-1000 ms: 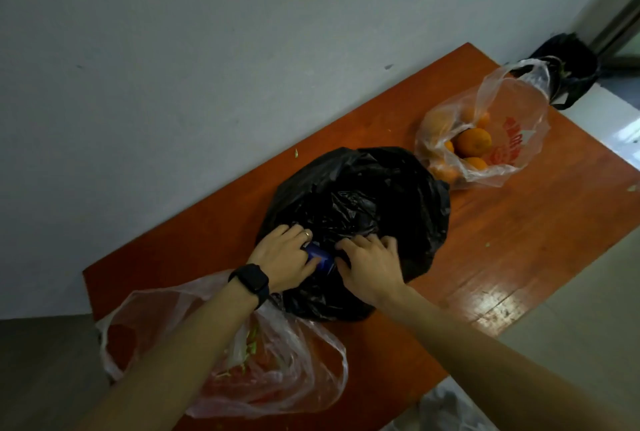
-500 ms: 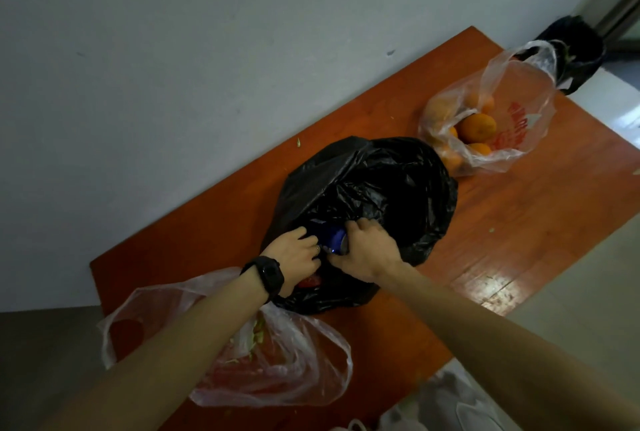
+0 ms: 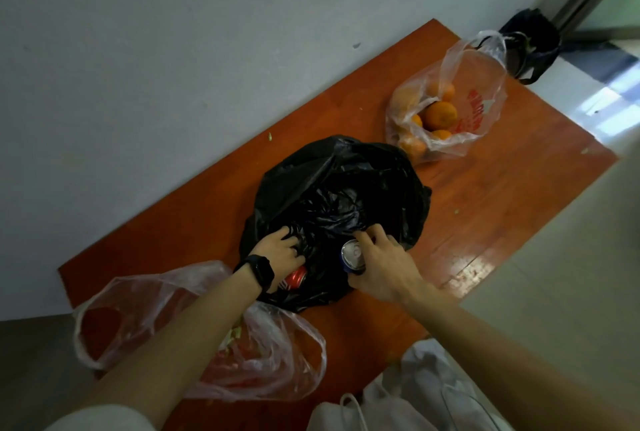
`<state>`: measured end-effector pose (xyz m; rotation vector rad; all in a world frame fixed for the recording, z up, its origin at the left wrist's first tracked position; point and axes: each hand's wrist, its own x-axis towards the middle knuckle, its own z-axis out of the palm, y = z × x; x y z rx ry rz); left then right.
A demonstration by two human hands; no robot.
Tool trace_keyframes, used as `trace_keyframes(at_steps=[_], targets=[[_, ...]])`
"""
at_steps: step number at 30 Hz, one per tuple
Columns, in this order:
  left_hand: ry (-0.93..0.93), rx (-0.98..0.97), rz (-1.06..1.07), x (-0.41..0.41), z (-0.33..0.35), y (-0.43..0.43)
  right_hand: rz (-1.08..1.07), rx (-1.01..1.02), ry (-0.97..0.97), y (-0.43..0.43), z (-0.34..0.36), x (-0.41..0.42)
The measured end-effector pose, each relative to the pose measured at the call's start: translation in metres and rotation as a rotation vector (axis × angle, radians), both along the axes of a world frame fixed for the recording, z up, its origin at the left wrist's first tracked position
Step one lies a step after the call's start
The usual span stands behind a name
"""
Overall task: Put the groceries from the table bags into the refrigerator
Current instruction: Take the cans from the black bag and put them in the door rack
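Your right hand (image 3: 384, 268) has its fingers curled round a blue can (image 3: 352, 256), silver top up, at the mouth of the black bag (image 3: 346, 188). Your left hand (image 3: 278, 252), at 9 o'clock from that can, grabs the bag's black plastic with bent fingers. A red can (image 3: 294, 281) peeks out just under it, by your watch (image 3: 258, 271). The black bag sits mid-table (image 3: 485, 205). A bag of oranges (image 3: 478, 84) is at 1 o'clock from it. A clear bag (image 3: 277, 361) lies at 7 o'clock, partly under your left arm.
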<state>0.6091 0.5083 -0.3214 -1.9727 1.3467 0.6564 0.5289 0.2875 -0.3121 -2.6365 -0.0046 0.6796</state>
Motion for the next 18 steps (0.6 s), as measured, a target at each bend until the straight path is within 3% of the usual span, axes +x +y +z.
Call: trace_keyframes(at_steps=[6, 10, 15, 18], targets=[[-0.03, -0.209, 0.169, 0.004, 0.004, 0.01, -0.02, 0.011, -0.055, 0.007, -0.013, -0.009], [-0.04, -0.477, 0.473, 0.002, 0.024, 0.006, -0.112, 0.161, -0.067, -0.005, -0.007, -0.009], [0.066, -0.854, 0.829, 0.003, 0.071, -0.027, -0.341, 0.445, -0.186, -0.04, 0.043, -0.011], [0.239, -1.104, 1.019, 0.006, 0.093, -0.058, -0.427, 0.518, -0.301, -0.069, 0.078, -0.013]])
